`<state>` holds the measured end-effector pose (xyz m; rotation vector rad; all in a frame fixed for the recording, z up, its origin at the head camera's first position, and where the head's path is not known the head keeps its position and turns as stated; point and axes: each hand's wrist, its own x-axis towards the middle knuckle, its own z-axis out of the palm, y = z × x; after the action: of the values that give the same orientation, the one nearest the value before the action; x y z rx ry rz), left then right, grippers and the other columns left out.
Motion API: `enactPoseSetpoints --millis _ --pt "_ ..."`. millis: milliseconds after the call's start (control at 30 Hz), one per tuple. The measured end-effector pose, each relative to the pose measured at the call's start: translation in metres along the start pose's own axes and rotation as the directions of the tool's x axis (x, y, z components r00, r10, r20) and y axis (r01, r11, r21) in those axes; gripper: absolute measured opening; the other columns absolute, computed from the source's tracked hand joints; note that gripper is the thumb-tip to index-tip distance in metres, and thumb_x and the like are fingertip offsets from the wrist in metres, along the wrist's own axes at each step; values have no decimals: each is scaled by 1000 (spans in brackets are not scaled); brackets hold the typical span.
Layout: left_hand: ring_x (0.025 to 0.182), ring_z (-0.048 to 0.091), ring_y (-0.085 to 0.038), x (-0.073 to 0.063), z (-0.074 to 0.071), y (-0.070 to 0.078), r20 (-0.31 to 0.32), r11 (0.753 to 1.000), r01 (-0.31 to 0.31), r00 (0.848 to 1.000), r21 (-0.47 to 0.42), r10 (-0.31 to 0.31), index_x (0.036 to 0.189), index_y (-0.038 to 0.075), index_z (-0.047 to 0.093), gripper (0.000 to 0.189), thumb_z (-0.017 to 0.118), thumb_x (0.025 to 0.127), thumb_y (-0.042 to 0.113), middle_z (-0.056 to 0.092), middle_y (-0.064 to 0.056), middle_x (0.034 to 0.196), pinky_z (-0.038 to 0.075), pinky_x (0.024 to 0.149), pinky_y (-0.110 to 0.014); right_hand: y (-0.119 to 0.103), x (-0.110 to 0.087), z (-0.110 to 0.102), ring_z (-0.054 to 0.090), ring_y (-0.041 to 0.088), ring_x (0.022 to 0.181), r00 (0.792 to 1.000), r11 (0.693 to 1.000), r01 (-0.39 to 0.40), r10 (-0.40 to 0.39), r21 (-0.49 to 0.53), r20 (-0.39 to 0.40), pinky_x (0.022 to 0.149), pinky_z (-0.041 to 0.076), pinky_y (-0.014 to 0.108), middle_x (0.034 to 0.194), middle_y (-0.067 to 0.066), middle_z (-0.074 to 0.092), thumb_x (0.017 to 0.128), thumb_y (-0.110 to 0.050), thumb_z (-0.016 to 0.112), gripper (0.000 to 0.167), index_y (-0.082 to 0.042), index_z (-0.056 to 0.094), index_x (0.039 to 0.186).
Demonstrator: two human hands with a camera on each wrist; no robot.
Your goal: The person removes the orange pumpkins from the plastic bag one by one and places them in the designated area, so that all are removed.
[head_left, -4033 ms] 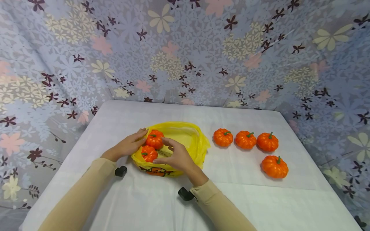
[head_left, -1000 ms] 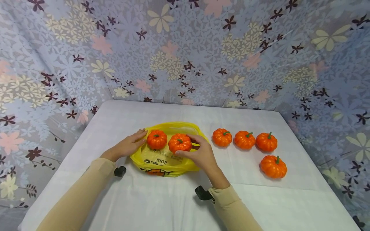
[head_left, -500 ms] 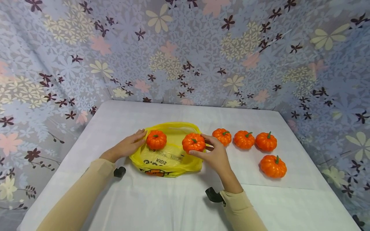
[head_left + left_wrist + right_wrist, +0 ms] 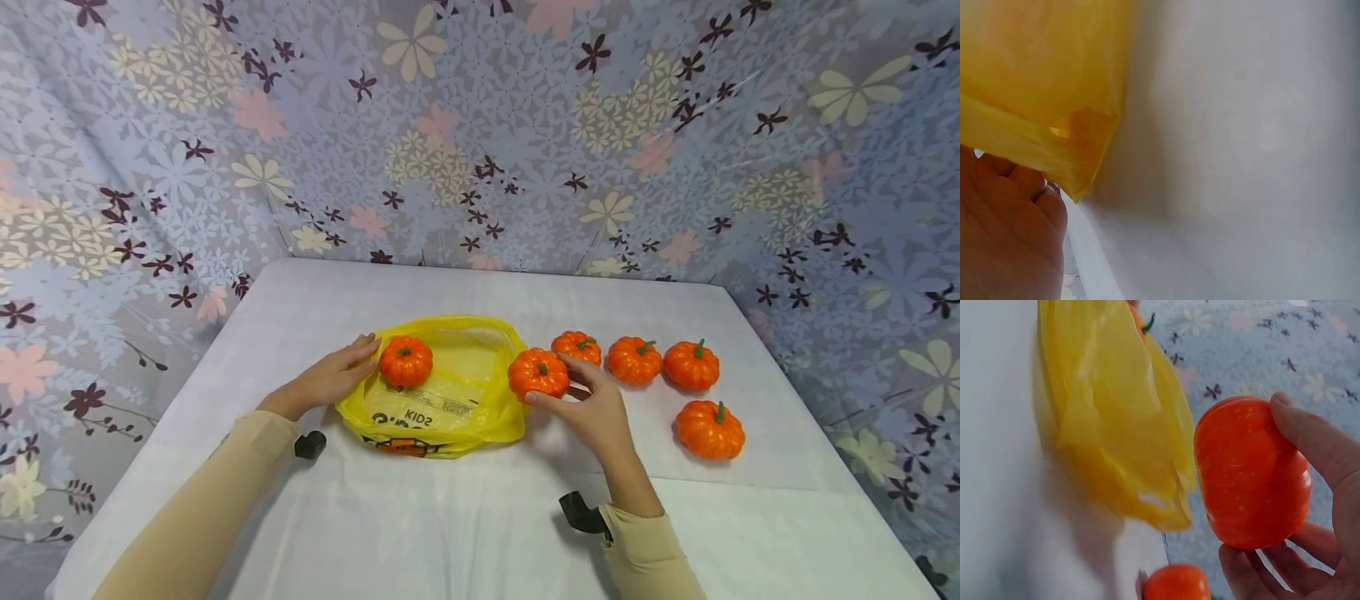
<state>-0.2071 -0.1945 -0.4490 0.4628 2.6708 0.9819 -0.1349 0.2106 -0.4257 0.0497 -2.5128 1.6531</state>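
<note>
In the head view, my right hand [image 4: 596,412] holds a small orange pumpkin [image 4: 537,373] with a green stem, just past the right rim of a yellow plastic bag [image 4: 498,412]. The right wrist view shows the thumb [image 4: 1313,434] on one side of this pumpkin and the fingers on the other. My left hand [image 4: 330,379] grips the bag's left edge. Its fingertips are partly hidden behind the yellow plastic in the left wrist view. Inside the wide-mouthed bag, another pumpkin [image 4: 406,362] sits at the left.
Right of the bag, a row of three pumpkins [image 4: 576,346] stands on the white-covered table [image 4: 465,533]; the held one overlaps the nearest in the head view. One more pumpkin [image 4: 709,431] lies closer to the front. A floral cloth [image 4: 480,150] hangs behind the table.
My right hand has lifted one of the two pumpkins from the bag and carried it rightward past the rim. The other pumpkin stays inside. My left hand keeps its place.
</note>
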Motion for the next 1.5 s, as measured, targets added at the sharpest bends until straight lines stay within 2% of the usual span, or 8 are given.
enactPoseSetpoints --millis 200,567,767,933,1067,1200,1333,1500 --pt "152 7 -35 1 1 2 5 1000 -1 1000 2 1 159 8 28 58 40 109 36 14 -14 167 8 120 -56 10 -6 -22 54 31 127 994 993 -107 105 -52 -37 105 47 45 143 14 54 72 -42 92 91 -6 53 146" --pt "152 7 -35 0 -1 1 4 1000 14 1000 23 -14 159 9 28 58 39 109 37 13 -13 167 8 120 -57 19 -19 -59 51 37 131 976 972 -209 201 -111 -80 107 44 49 150 17 48 76 -49 87 96 -9 45 152" --pt "152 7 -36 0 0 0 1 1000 8 1000 26 -9 159 9 28 59 38 109 39 13 -13 167 7 120 -58 30 -29 -79 45 41 135 964 946 -263 249 -191 -95 108 42 51 153 22 42 80 -45 86 97 -3 39 154" --pt "153 7 -35 0 0 -1 2 1000 13 1000 25 -13 159 9 28 58 38 109 38 13 -12 167 8 120 -57 39 -36 -92 40 45 136 944 902 -328 301 -279 -137 109 37 58 154 26 39 79 -55 83 104 -2 36 155" --pt "153 6 -34 -1 0 0 1 1000 12 1000 22 -12 159 9 28 58 39 109 37 13 -12 167 8 120 -57 45 -38 -96 33 48 140 935 877 -352 319 -328 -152 111 30 63 154 29 36 78 -60 81 108 1 35 155" --pt "153 6 -35 -1 0 0 1 1000 9 1000 18 -9 159 8 28 58 39 109 37 13 -12 167 7 120 -57 47 -39 -95 35 48 138 940 860 -342 306 -380 -153 111 30 62 151 32 39 81 -54 81 103 6 36 152" --pt "153 6 -35 0 0 0 0 1000 10 1000 19 -10 159 9 28 59 39 109 38 13 -12 167 7 120 -57 44 -38 -92 37 50 136 941 829 -339 308 -444 -143 110 31 64 149 34 39 83 -52 80 102 10 35 150" --pt "153 6 -35 0 1 2 2 1000 16 1000 21 -16 159 9 27 58 39 109 37 13 -12 167 7 120 -57 44 -37 -88 36 52 135 937 803 -346 319 -485 -141 109 31 65 150 35 37 86 -49 78 100 10 31 152"
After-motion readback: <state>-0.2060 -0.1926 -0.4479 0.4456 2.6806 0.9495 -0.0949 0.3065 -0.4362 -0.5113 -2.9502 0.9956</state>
